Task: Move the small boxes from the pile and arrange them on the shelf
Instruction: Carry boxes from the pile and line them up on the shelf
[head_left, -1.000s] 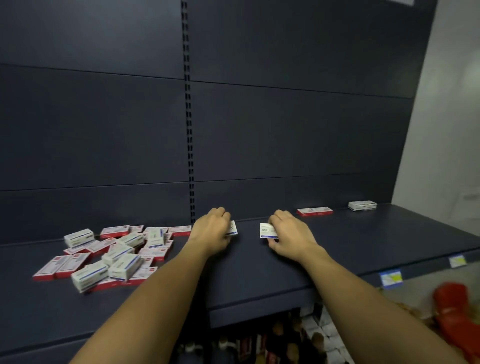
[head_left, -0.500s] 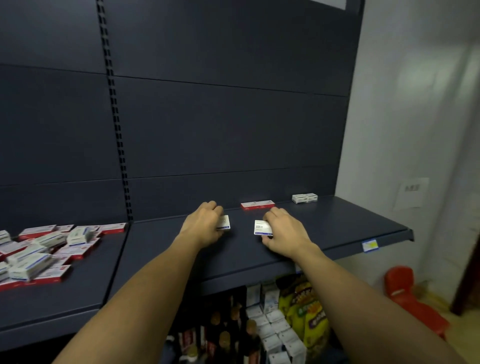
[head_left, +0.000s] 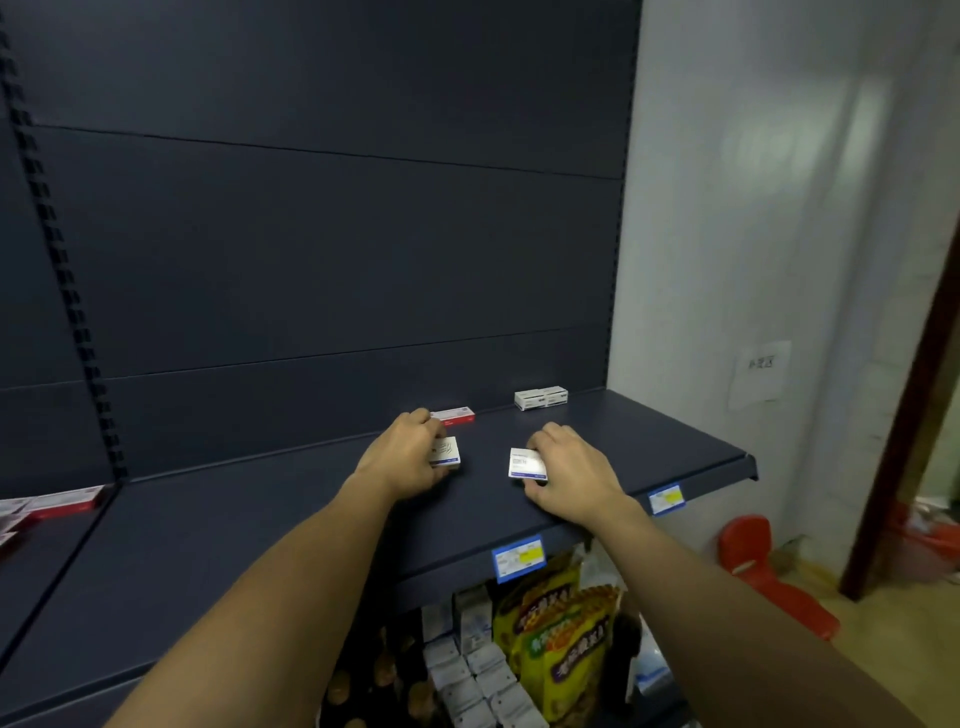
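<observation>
Boxes are mid-carry: left hand (head_left: 402, 457) grips one box (head_left: 445, 453), right hand (head_left: 569, 470) grips another (head_left: 527, 463); next, set both down on the shelf (head_left: 649, 447).

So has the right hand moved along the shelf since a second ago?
Yes, rightward. The right hand, holding a white box, was left of the red-edged box at the back of the shelf; now it is right of it.
</observation>
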